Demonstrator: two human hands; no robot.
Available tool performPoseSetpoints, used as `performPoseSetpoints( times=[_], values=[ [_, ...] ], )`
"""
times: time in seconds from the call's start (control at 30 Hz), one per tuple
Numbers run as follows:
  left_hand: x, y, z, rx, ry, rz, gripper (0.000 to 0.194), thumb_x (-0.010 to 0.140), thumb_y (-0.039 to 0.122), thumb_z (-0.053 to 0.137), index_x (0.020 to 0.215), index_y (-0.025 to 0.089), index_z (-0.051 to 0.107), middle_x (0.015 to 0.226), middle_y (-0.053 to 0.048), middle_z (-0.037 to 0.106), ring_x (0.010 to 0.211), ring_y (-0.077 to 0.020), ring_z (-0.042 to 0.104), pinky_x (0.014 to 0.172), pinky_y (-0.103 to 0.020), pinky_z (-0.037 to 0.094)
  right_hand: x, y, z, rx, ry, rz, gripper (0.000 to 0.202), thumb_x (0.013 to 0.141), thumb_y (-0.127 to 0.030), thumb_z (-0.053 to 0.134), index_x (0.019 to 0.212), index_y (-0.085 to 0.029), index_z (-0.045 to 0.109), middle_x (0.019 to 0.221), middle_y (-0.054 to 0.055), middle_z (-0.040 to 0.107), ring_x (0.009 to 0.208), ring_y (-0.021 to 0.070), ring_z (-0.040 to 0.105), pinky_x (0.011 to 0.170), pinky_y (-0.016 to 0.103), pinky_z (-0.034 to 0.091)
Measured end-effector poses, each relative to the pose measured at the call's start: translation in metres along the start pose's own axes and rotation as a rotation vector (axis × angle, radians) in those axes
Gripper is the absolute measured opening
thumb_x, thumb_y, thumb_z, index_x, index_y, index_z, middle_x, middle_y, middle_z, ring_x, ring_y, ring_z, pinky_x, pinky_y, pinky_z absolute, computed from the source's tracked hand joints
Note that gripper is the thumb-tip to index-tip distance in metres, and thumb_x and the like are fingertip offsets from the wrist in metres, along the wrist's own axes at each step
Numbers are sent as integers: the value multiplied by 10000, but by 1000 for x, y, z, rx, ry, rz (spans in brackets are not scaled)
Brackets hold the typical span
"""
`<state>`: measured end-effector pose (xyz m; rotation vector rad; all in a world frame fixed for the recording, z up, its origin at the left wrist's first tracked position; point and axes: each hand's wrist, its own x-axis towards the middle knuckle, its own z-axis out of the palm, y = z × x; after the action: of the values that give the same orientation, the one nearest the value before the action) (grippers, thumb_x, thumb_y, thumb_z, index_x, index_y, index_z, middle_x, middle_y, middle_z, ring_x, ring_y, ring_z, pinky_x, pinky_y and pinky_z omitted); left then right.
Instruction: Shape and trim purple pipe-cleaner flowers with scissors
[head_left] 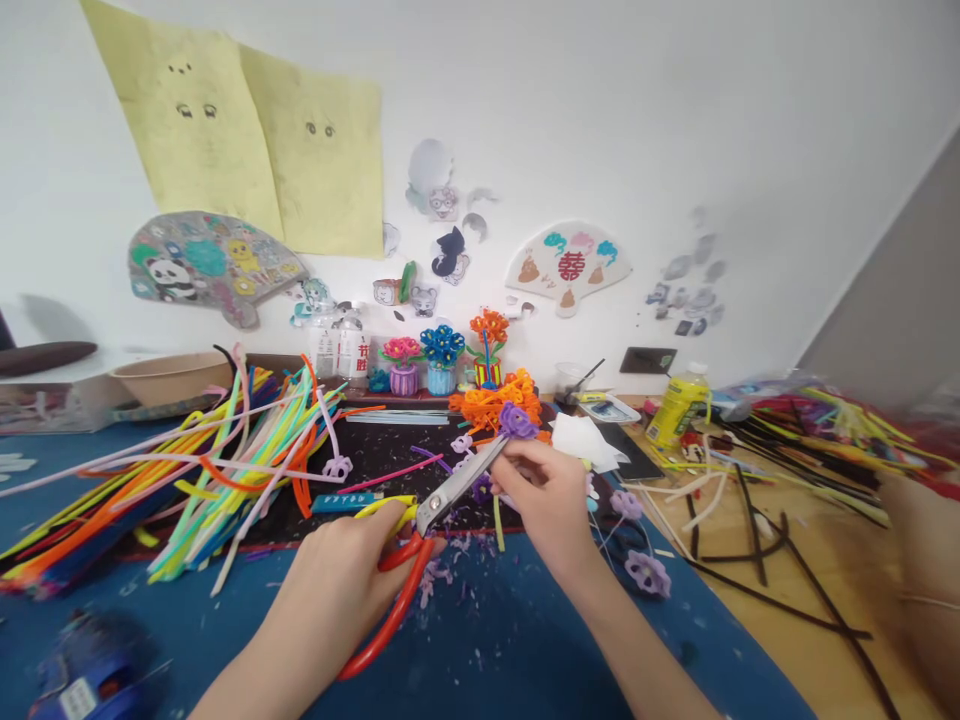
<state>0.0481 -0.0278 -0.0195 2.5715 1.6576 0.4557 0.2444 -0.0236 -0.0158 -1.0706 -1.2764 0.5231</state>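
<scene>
My left hand (pixel 337 570) is closed around the red handles of a pair of scissors (pixel 454 495), whose blades point up and to the right. At the blade tips, a purple pipe-cleaner flower (pixel 517 421) is pinched in the fingers of my right hand (pixel 551 495). Whether the blades touch it cannot be made out. Behind it sits a pile of orange pipe-cleaner loops (pixel 491 402). Lilac pipe-cleaner flowers (pixel 648 573) lie to the right of my right wrist, and purple fluff clippings (pixel 442 570) are scattered below the scissors.
A heap of coloured pipe cleaners (pixel 247 450) spreads at left. Small potted pipe-cleaner flowers (pixel 442 360) stand by the wall. At right are a yellow bottle (pixel 677 405), black strips (pixel 795 595) and another person's blurred arm (pixel 926 590). A blue object (pixel 90 670) lies front left.
</scene>
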Motion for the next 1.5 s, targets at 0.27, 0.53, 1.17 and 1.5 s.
performPoseSetpoints(
  times=[0.27,0.53,1.17,1.5],
  values=[
    [1,0,2,-97,-62,-17,341,871,503,376,713,221,484,573,12,548,535,-153,518,528,-227,284,1,1,0,96,-53,68,116,744,-250,641,668,-166,663,559,-10,602,520,131,572,545,255,469],
    [8,-19,-2,-290,-214,48,416,830,549,416,608,198,435,498,45,452,482,-99,412,481,-204,276,22,5,-25,454,-188,71,371,806,-381,647,1168,-310,610,1077,32,649,957,183,599,751,300,514],
    [7,-20,-13,-308,-328,21,275,723,450,532,616,207,461,595,35,572,529,-110,494,493,-199,298,22,11,-41,359,-428,154,241,810,-316,672,1032,-230,639,897,15,620,703,125,576,720,288,472],
    [6,-16,-13,-46,75,-62,306,762,513,496,870,229,538,760,-12,665,664,-191,621,549,-241,353,25,8,-39,389,-236,212,263,742,-350,727,917,-184,622,750,4,639,611,116,581,634,253,486]
  ],
)
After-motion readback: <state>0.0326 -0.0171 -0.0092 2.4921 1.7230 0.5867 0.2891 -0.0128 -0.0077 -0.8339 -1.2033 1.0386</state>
